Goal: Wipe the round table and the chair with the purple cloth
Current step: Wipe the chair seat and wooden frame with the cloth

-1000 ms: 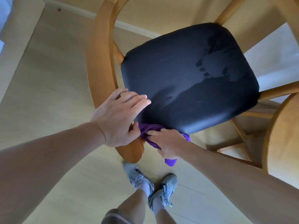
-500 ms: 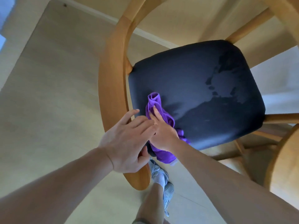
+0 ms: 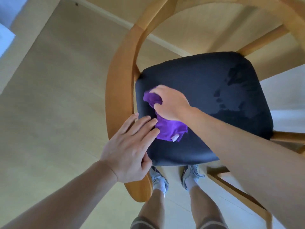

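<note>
Wiping is on the chair's black seat (image 3: 206, 90): right hand (image 3: 170, 103) grips the purple cloth (image 3: 170, 129), left hand (image 3: 130, 146) rests spread on the seat corner. Damp marks already show on the far side; the wooden frame (image 3: 120, 90) probably remains, and the round table is not visible.

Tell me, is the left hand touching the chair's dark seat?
Touching. In the head view the left hand lies with straight fingers flat on the near-left edge of the dark seat, beside the purple cloth.

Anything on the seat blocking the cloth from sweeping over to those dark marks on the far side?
Nothing visible does. The right hand presses the purple cloth near the seat's left edge; bare cushion lies between it and the dark marks.
</note>
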A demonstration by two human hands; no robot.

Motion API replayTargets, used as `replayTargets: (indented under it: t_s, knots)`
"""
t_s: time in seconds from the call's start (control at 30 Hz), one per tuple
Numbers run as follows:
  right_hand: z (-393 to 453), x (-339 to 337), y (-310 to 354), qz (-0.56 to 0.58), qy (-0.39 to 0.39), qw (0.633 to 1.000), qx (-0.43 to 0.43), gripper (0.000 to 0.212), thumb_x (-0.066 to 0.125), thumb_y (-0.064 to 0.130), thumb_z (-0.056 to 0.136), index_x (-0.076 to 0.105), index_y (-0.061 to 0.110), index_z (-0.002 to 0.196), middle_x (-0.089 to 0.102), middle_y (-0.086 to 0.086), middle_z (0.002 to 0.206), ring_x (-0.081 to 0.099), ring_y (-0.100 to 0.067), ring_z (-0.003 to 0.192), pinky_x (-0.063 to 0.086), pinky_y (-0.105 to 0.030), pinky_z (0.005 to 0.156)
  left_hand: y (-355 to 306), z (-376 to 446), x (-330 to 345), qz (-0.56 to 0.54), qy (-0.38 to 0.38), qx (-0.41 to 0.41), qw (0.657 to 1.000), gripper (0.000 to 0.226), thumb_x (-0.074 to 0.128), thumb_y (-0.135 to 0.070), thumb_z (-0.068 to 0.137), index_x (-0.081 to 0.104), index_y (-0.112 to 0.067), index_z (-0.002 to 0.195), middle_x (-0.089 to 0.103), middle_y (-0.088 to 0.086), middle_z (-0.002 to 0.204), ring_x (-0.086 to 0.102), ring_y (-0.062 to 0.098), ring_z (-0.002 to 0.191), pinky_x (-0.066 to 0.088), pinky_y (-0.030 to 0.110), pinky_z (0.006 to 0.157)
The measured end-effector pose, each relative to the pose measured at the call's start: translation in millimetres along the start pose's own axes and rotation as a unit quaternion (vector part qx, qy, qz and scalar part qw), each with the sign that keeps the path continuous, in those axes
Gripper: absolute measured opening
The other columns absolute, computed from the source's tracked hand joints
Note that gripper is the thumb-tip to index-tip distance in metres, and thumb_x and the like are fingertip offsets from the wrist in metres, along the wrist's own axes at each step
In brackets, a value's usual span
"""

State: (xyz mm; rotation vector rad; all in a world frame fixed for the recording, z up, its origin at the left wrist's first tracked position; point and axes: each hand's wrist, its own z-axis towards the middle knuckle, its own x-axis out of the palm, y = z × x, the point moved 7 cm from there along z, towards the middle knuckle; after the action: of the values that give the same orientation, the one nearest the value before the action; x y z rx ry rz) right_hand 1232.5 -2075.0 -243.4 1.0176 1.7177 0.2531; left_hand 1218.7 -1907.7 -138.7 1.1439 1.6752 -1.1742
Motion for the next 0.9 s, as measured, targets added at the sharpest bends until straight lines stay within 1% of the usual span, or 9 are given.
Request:
replayTargets:
  t_s: [0.1, 0.2, 0.37, 0.47, 0.57, 0.67, 0.77, 0.83, 0.9]
  knots:
    - [19.4, 26.7, -13.4, -0.021, 0.085, 0.995, 0.038, 0.066, 0.05, 0.029, 0.091, 0.034, 0.031, 0.156, 0.018, 0.02, 0.166, 0.036, -0.022, 0.146, 0.039, -0.043, 0.109, 4.7, -3.2, -0.3, 0.004, -0.018, -0.043, 0.999, 0.065, 0.055, -0.025, 0.071, 0.062, -0.008, 0.134, 0.048, 0.012, 0.156, 0.035, 0.03, 0.151, 0.018, 0.053, 0.127]
    - [-7.1, 74.5, -16.6, -0.119, 0.152, 0.981, 0.009, 0.075, 0.05, 0.03, 0.091, 0.021, 0.031, 0.161, -0.007, 0.024, 0.168, 0.043, -0.026, 0.142, 0.044, -0.042, 0.091, 7.4, -3.6, -1.0, 0.019, -0.035, -0.075, 0.996, 0.07, 0.054, -0.029, 0.071, 0.059, -0.01, 0.139, 0.036, 0.01, 0.165, 0.023, 0.025, 0.157, 0.014, 0.054, 0.127]
    - [-117.4, 123.2, -12.2, -0.249, 0.257, 0.919, -0.167, 0.082, 0.056, 0.027, 0.085, 0.023, 0.029, 0.16, 0.01, 0.015, 0.169, 0.065, -0.027, 0.112, 0.048, -0.037, 0.077, 17.4, -13.3, -5.2, 0.012, -0.076, -0.198, 0.977, 0.084, 0.05, -0.039, 0.076, 0.041, -0.013, 0.155, 0.016, 0.007, 0.172, 0.004, 0.023, 0.16, 0.005, 0.052, 0.129]
    - [-143.9, 121.7, -19.4, -0.231, 0.315, 0.905, -0.169, 0.066, 0.054, 0.022, 0.084, 0.042, 0.029, 0.148, 0.045, 0.011, 0.154, 0.066, -0.027, 0.103, 0.054, -0.039, 0.078, 17.1, -13.5, -4.3, 0.021, -0.081, -0.212, 0.974, 0.084, 0.051, -0.042, 0.077, 0.041, -0.014, 0.156, 0.014, 0.007, 0.172, 0.003, 0.025, 0.16, 0.0, 0.049, 0.129]
    - [-105.6, 85.9, -9.8, -0.133, 0.257, 0.947, -0.137, 0.027, 0.052, 0.03, 0.083, 0.067, 0.032, 0.104, 0.07, 0.011, 0.102, 0.066, -0.022, 0.092, 0.047, -0.034, 0.074, 17.4, -11.9, -2.5, 0.032, -0.069, -0.21, 0.975, 0.074, 0.051, -0.044, 0.075, 0.054, -0.019, 0.145, 0.018, 0.008, 0.172, 0.003, 0.026, 0.16, 0.0, 0.052, 0.129]
    - [-48.4, 33.5, 1.1, -0.021, 0.123, 0.989, -0.083, 0.03, 0.05, 0.032, 0.077, 0.071, 0.036, 0.1, 0.071, 0.013, 0.095, 0.064, -0.019, 0.089, 0.047, -0.032, 0.073, 19.1, -13.2, 1.1, 0.039, -0.058, -0.207, 0.976, 0.067, 0.056, -0.042, 0.071, 0.061, -0.024, 0.135, 0.016, 0.007, 0.172, 0.002, 0.027, 0.16, -0.002, 0.052, 0.128]
    - [14.4, 0.0, 10.7, 0.037, 0.039, 0.997, -0.063, 0.053, 0.048, 0.032, 0.079, 0.062, 0.035, 0.13, 0.064, 0.01, 0.132, 0.058, -0.019, 0.122, 0.049, -0.035, 0.097, 19.2, -13.3, 2.7, 0.044, -0.066, -0.204, 0.976, 0.058, 0.057, -0.041, 0.072, 0.063, -0.026, 0.128, 0.017, 0.007, 0.172, 0.002, 0.028, 0.16, -0.002, 0.052, 0.128]
    - [41.4, 9.6, 14.9, -0.004, 0.081, 0.995, -0.054, 0.07, 0.049, 0.032, 0.085, 0.039, 0.027, 0.154, 0.035, 0.007, 0.162, 0.038, -0.021, 0.146, 0.037, -0.041, 0.113, 19.8, -13.0, 3.0, 0.045, -0.073, -0.201, 0.976, 0.051, 0.056, -0.042, 0.073, 0.065, -0.026, 0.121, 0.019, 0.007, 0.171, 0.004, 0.028, 0.16, -0.001, 0.053, 0.128]
    - [45.8, 34.6, 8.6, -0.081, 0.148, 0.985, -0.03, 0.075, 0.049, 0.032, 0.09, 0.024, 0.023, 0.16, 0.01, 0.005, 0.171, 0.031, -0.031, 0.149, 0.036, -0.048, 0.114, 20.1, -13.8, 4.7, 0.045, -0.076, -0.198, 0.976, 0.047, 0.058, -0.042, 0.073, 0.066, -0.025, 0.116, 0.02, 0.007, 0.171, 0.004, 0.029, 0.16, 0.0, 0.054, 0.128]
